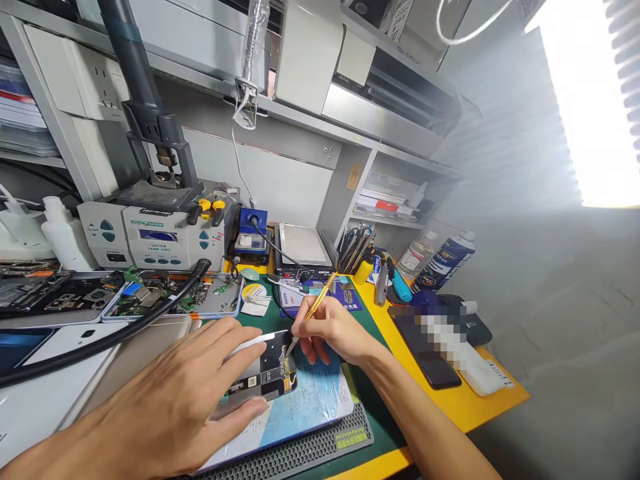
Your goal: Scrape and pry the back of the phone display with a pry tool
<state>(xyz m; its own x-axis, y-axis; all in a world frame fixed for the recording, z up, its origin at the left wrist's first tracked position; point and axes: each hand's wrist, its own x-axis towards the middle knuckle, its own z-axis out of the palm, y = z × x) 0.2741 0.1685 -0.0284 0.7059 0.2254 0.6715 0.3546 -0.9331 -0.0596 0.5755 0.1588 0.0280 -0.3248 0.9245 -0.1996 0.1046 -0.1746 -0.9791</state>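
A phone screen assembly (273, 365) lies back side up on a blue-and-white patterned board (320, 407), its small gold-and-green circuit section showing at the right end. My left hand (200, 380) grips it from the left, fingers along the far edge and thumb along the near edge, hiding its left part. In my right hand (325, 327), pinched like a pen, is a thin gold-handled tool (320, 298). Its narrow metal tip touches or hovers just over the circuit section; I cannot tell which. The exact kind of tip is too small to make out.
Left stands a rework station (165, 237), its black hose (150, 320) crossing over opened phones (175, 293). Beyond the hands sit a hot plate (303, 243) and a pen holder (355, 247). On the right are bottles (445, 263) and a dark phone (425, 353). A grey pad (350, 433) underlies the board.
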